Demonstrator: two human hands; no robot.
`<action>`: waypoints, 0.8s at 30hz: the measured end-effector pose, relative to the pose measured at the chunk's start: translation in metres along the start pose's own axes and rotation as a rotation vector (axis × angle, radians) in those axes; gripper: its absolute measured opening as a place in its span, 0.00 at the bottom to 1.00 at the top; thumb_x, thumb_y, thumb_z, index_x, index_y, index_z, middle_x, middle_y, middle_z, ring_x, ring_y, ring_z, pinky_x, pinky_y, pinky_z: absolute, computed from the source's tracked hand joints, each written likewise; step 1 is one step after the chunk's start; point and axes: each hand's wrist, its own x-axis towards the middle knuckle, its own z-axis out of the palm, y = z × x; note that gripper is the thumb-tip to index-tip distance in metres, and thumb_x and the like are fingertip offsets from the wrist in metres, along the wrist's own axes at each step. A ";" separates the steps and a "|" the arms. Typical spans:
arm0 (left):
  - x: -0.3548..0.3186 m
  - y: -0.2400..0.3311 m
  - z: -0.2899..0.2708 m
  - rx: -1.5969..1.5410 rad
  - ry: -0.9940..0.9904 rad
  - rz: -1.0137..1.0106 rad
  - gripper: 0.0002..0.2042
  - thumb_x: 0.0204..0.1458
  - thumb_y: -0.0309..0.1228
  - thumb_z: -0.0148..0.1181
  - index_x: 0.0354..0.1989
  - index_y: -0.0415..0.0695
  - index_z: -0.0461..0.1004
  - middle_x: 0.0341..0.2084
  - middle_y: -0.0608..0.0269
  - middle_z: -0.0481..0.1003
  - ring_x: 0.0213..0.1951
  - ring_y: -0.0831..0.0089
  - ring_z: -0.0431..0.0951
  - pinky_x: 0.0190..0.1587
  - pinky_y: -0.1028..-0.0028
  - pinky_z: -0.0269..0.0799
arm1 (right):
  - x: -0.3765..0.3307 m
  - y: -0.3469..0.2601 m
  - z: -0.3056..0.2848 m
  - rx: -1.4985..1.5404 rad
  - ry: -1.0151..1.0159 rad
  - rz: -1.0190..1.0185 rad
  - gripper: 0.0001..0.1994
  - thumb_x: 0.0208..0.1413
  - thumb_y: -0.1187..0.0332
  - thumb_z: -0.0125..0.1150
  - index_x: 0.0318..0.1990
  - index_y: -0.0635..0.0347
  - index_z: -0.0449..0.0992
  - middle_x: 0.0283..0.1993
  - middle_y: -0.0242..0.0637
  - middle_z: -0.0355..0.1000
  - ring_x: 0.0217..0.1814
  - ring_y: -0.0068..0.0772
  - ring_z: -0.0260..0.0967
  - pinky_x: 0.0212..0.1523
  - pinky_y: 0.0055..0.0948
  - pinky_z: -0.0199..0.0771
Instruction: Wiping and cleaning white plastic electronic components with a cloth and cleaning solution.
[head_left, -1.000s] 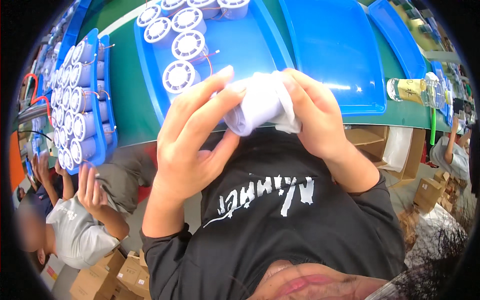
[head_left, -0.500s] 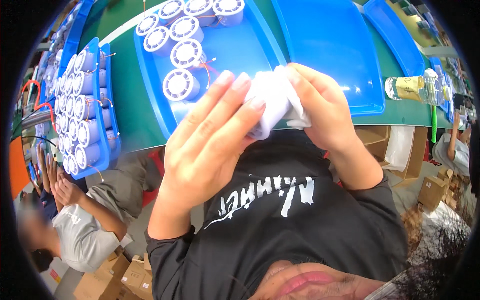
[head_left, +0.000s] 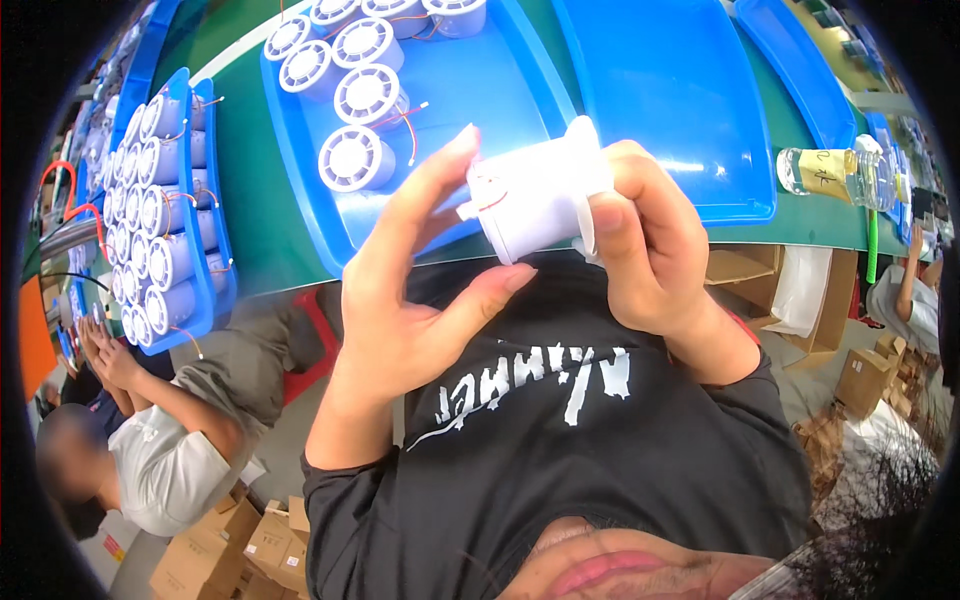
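Observation:
Above the table's front edge, a white cylindrical housing (head_left: 535, 200) with a thin red wire at its left end lies tilted sideways. My right hand (head_left: 650, 235) grips its wider right end, thumb in front and fingers curled behind. A bit of white cloth or wipe (head_left: 583, 130) shows by that end, mostly hidden. My left hand (head_left: 410, 275) is open around the left end, thumb and fingers spread apart; whether the thumb tip touches the housing I cannot tell.
A blue tray (head_left: 300, 190) holds several similar white cylinders (head_left: 357, 158) with slotted round faces and wires. Another blue tray (head_left: 680, 110) lies to its right, beside a clear bottle (head_left: 835, 177). Packed blue trays (head_left: 215, 290) stand at left. A co-worker (head_left: 165, 450) sits lower left.
My left hand has come off the housing and opened. The housing has turned from nearly upright to sideways, showing its wire. Less of the white cloth is visible.

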 end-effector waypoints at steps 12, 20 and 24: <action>-0.001 0.006 -0.002 -0.424 0.021 -0.298 0.32 0.45 0.17 0.65 0.61 0.31 0.60 0.53 0.48 0.70 0.54 0.62 0.72 0.55 0.68 0.70 | -0.003 0.001 0.005 -0.144 0.015 -0.193 0.05 0.55 0.75 0.60 0.31 0.64 0.70 0.26 0.39 0.65 0.27 0.35 0.64 0.28 0.27 0.64; 0.001 0.010 -0.011 0.373 -0.064 0.089 0.31 0.39 0.14 0.66 0.57 0.29 0.65 0.51 0.42 0.72 0.51 0.60 0.75 0.54 0.65 0.71 | 0.018 -0.006 0.006 0.721 0.074 0.827 0.15 0.63 0.60 0.50 0.40 0.64 0.75 0.32 0.29 0.72 0.31 0.16 0.67 0.31 0.17 0.65; 0.000 0.005 -0.011 0.102 0.059 -0.108 0.30 0.38 0.18 0.68 0.54 0.29 0.68 0.46 0.49 0.75 0.45 0.64 0.79 0.49 0.70 0.74 | 0.009 -0.003 -0.010 0.207 0.122 0.257 0.12 0.62 0.64 0.52 0.38 0.65 0.74 0.35 0.34 0.72 0.32 0.25 0.66 0.36 0.24 0.65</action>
